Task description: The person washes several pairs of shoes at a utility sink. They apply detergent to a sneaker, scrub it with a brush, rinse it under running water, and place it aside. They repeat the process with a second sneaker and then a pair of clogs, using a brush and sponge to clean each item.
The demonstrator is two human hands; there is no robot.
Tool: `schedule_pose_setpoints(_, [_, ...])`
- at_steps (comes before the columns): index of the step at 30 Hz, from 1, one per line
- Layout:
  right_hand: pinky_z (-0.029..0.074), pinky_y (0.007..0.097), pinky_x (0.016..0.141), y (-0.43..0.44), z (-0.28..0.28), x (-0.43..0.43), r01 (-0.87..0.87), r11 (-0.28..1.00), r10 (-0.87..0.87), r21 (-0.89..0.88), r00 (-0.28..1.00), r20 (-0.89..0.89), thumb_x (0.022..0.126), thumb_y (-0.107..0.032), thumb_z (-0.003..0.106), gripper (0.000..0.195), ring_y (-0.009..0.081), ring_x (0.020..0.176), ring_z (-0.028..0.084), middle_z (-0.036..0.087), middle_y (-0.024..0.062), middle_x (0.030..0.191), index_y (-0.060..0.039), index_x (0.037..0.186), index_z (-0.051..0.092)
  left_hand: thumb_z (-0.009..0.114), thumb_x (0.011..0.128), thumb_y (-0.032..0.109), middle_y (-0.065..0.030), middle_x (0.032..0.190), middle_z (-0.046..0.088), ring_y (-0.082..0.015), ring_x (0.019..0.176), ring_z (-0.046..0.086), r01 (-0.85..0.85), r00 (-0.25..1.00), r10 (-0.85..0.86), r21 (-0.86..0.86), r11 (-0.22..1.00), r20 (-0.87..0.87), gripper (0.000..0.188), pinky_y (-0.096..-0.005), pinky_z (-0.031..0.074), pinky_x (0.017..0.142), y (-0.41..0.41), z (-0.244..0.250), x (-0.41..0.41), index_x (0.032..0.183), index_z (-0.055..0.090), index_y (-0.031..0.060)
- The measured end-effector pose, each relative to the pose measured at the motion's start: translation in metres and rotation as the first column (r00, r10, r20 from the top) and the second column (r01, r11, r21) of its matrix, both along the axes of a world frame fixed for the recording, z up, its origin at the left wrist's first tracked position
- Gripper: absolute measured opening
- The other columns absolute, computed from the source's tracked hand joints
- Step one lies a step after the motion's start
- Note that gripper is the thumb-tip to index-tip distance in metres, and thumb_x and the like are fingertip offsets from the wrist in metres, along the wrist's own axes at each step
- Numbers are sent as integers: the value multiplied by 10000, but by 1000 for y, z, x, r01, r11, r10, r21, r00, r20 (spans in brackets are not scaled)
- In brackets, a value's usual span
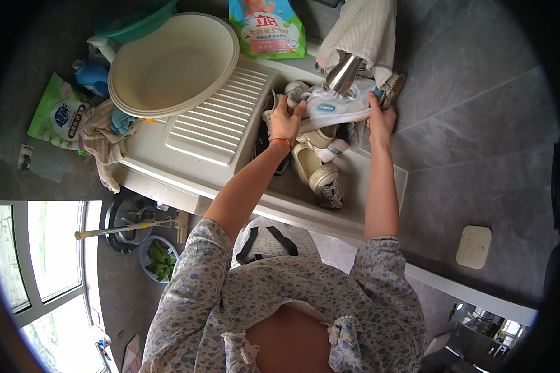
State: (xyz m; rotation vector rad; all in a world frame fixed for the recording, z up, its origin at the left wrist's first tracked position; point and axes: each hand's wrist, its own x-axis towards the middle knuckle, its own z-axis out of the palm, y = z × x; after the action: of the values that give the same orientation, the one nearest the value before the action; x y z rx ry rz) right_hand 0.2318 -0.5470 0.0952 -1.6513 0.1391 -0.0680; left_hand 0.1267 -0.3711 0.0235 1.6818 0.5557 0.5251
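Note:
A white adidas sneaker point(338, 105) lies sideways beneath the metal faucet point(344, 74), over the laundry sink point(354, 182). My left hand point(288, 122) grips one end of it, thumb and fingers on the upper. At the other end my right hand point(380, 119) holds the shoe with the thumb on top. Just beyond that hand is a scrub brush point(393, 86) with pale bristles; whether my fingers touch it I cannot tell. More worn, light-coloured shoes are piled in the sink below, among them a sneaker with laces point(325, 179). No running water can be made out.
Left of the sink is a ribbed washboard point(219, 116), with a large cream basin point(170, 65) at its back left. Detergent bags point(268, 28) point(58, 114) and a striped cloth point(103, 133) are around it. Another cloth point(366, 30) hangs over the faucet, near the grey tiled wall point(466, 93).

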Motion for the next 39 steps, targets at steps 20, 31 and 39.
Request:
schedule_pose_setpoints(20, [300, 229, 400, -5, -8, 22, -60, 998, 60, -2, 996, -62, 739, -337, 736, 369, 59, 461, 364, 491, -23, 660, -60, 878, 537, 526, 800, 588, -81, 1182, 509, -210, 1131, 442, 282, 898, -440, -735, 617, -25, 684, -471, 318, 982, 29, 28, -14, 1274, 440, 103])
schedule_pose_setpoints(31, [322, 230, 398, -1, -68, 65, -35, 999, 28, -20, 959, -283, 780, -440, 687, 462, 76, 474, 389, 482, -9, 643, -14, 900, 553, 572, 758, 539, -73, 1112, 555, -212, 991, 529, 308, 827, -513, -580, 754, -228, 648, -431, 427, 813, 7, 46, 8, 1232, 484, 107])
schedule_pose_setpoints(39, [329, 230, 391, -9, -65, 62, -68, 998, 63, -7, 963, -262, 825, -425, 639, 424, 84, 458, 393, 489, 7, 660, -12, 861, 551, 557, 793, 434, 5, 792, 518, -112, 635, 472, 199, 905, -380, -598, 777, -192, 436, -343, 428, 573, 11, 40, 8, 1096, 555, 120])
